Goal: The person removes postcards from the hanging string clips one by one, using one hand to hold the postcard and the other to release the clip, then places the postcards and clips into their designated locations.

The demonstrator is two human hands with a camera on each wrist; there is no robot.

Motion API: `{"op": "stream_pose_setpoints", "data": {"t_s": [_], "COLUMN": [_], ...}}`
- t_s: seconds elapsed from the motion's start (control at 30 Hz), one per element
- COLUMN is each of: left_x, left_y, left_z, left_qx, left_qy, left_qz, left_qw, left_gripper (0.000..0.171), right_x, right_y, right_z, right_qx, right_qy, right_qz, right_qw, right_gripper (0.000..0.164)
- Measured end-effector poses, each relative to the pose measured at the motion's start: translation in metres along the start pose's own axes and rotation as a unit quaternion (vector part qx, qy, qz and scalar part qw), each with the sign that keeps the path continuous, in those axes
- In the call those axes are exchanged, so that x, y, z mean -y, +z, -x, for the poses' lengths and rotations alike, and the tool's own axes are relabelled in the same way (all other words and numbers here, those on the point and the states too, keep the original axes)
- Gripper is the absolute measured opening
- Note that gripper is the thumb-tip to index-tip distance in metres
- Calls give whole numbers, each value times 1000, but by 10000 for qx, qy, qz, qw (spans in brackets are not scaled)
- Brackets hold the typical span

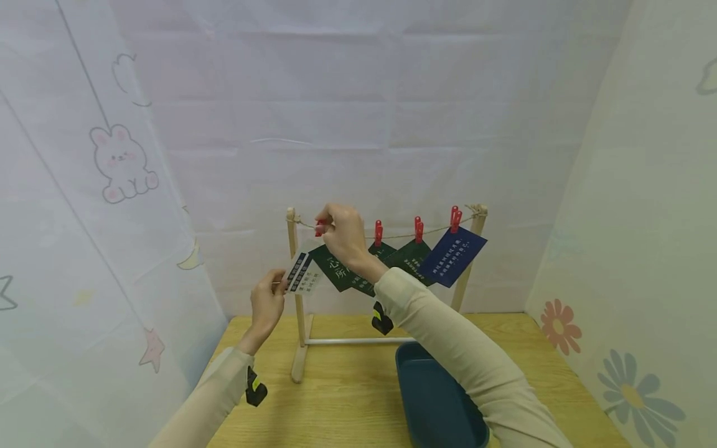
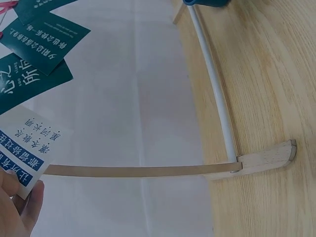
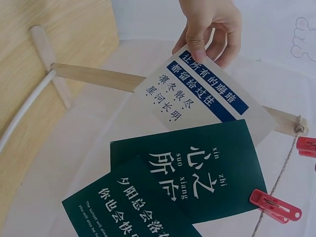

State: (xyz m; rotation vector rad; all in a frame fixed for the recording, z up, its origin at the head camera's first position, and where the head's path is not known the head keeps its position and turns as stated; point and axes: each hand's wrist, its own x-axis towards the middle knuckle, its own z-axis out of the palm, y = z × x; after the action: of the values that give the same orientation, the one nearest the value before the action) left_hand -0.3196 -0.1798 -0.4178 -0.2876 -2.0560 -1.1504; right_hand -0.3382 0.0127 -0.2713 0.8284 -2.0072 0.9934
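Observation:
In the head view my left hand (image 1: 267, 302) pinches a white card (image 1: 303, 274) with dark bands of text at its lower left edge. The right wrist view shows the card's (image 3: 217, 94) top corner partly behind a green card (image 3: 187, 170). My right hand (image 1: 344, 236) grips a red clothespin (image 1: 320, 228) by the string's left end; whether its jaws are on the string or the card cannot be told. Several cards hang by red clothespins (image 1: 419, 230), among them a dark blue card (image 1: 455, 256) at the right.
A wooden rack stands on the table (image 1: 336, 398), with a left post (image 1: 292, 233), a right post (image 1: 476, 242) and a white crossbar (image 1: 358, 341) low down. A dark blue tray (image 1: 406, 398) sits in front, under my right forearm. Printed cloth walls enclose the back and sides.

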Motion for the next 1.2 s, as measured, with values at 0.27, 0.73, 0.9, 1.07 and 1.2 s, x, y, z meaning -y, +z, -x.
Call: {"op": "stream_pose_setpoints", "data": {"t_s": [0.27, 0.73, 0.9, 1.07, 1.2], "left_x": [3, 11, 17, 21, 23], "left_y": [-3, -6, -5, -7, -8], "left_z": [4, 16, 18, 21, 25], "left_qx": [135, 118, 140, 158, 298], "left_qy": [-120, -2, -160, -134, -239], "left_qz": [89, 64, 55, 154, 247], "left_qw": [9998, 9999, 9998, 9997, 9990], "left_gripper": [21, 22, 21, 20, 18], "right_x": [1, -7, -9, -15, -19], "right_y": [1, 4, 4, 2, 1], "right_z": [12, 36, 44, 56, 64], "right_qx": [429, 905, 1068, 1335, 1567], "right_qy": [-106, -401, -533, -629, -619], "right_qz": [-69, -51, 104, 232, 437], "right_qw": [9990, 9951, 9928, 9888, 9847], "right_gripper": [19, 25, 26, 28, 28]}}
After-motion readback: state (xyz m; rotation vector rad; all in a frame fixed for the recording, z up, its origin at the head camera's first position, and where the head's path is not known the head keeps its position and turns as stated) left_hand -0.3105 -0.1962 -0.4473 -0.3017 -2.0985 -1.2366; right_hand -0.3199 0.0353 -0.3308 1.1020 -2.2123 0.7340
